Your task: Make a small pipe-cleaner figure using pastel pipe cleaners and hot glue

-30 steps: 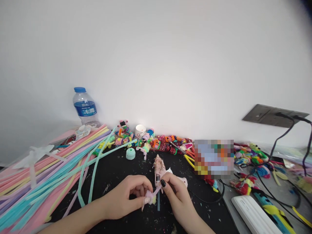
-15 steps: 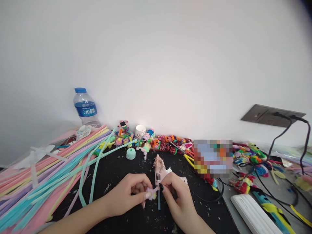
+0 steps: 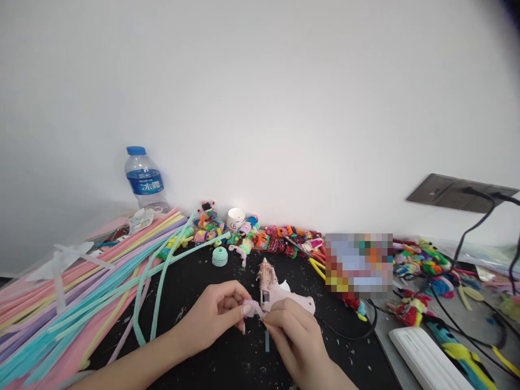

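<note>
My left hand (image 3: 217, 317) and my right hand (image 3: 293, 333) meet over the black mat (image 3: 195, 287), both pinched on a small pale pink fuzzy pipe-cleaner piece (image 3: 255, 308) held between their fingertips. Just behind the hands lies a pink glue gun (image 3: 276, 290) with its nozzle pointing away from me. A short clear glue stick (image 3: 267, 341) lies on the mat under the hands.
A big sheaf of pastel pipe cleaners (image 3: 73, 292) covers the left side. A water bottle (image 3: 143, 180), a small white jar (image 3: 235, 219) and a row of colourful twisted figures (image 3: 264, 238) stand by the wall. Cables (image 3: 467, 244) and a white power strip (image 3: 426, 360) lie at right.
Both hands shifted slightly up the mat. The right hand turned over so its fingertips now hide behind its knuckles, and the fuzzy piece rose between the fingertips.
</note>
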{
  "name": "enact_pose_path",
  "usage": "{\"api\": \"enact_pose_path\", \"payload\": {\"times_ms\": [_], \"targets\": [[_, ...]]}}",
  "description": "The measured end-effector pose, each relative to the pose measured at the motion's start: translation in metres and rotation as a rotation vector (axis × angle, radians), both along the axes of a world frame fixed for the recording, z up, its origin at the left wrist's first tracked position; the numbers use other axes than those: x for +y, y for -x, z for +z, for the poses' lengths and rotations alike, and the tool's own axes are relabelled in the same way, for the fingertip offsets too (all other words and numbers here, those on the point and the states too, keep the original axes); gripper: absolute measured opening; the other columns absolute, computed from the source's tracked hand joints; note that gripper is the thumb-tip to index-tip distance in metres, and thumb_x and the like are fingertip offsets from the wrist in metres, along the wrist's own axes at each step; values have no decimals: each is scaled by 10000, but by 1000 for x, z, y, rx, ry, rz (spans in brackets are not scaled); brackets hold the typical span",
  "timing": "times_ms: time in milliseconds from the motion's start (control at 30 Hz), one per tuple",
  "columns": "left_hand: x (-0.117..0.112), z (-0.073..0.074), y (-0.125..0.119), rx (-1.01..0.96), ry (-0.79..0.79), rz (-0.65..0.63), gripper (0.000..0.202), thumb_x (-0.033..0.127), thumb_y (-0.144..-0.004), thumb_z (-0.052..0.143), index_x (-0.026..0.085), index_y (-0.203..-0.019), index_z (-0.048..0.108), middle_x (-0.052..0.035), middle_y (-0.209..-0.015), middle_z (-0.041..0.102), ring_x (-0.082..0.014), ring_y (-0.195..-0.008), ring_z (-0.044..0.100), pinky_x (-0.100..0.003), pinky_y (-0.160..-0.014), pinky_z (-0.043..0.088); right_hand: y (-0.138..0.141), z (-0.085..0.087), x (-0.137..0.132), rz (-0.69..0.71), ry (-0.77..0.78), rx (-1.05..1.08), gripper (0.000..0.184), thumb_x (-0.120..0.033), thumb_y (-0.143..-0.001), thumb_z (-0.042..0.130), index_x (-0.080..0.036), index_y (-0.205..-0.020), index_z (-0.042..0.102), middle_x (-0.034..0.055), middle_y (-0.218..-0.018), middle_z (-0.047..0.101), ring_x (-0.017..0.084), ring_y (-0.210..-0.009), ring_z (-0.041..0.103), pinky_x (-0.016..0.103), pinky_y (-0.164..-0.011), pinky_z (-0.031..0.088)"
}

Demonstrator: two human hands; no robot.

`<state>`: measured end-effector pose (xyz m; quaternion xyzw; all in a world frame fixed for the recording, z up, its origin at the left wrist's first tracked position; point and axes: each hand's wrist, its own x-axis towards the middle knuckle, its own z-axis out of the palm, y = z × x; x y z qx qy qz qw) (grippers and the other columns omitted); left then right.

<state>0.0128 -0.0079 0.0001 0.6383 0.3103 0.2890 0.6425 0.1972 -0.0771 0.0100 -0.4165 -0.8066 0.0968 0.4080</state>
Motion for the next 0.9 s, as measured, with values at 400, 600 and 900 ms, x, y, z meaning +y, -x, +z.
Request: {"api": "enact_pose_path", "payload": {"times_ms": [400, 600, 900], "targets": [[-2, -2, -2, -153, 326, 49, 225, 338, -756, 649, 129, -816, 593, -5, -625, 635, -120, -547, 594, -241, -570, 470, 2, 0, 0, 16, -50, -113, 146, -104, -891, 464, -174, -891, 592, 61, -760, 638, 162, -672, 579, 267, -586, 458], [-6, 4, -5, -222, 436, 44, 205, 310, -768, 647, 124, -832, 591, -4, -664, 609, -98, -596, 570, -225, -614, 460, 3, -4, 0, -4, -41, -77, 162, -63, -864, 466, -184, -896, 570, 57, -756, 618, 167, -684, 568, 277, -597, 452], [-7, 0, -6, -273, 405, 33, 162, 262, -786, 636, 143, -873, 567, -12, -801, 588, -106, -700, 565, -260, -697, 478, 6, -8, -2, -107, 24, 133, 144, -60, -836, 487, -202, -817, 497, 20, -739, 543, 147, -668, 530, 255, -589, 414]]}}
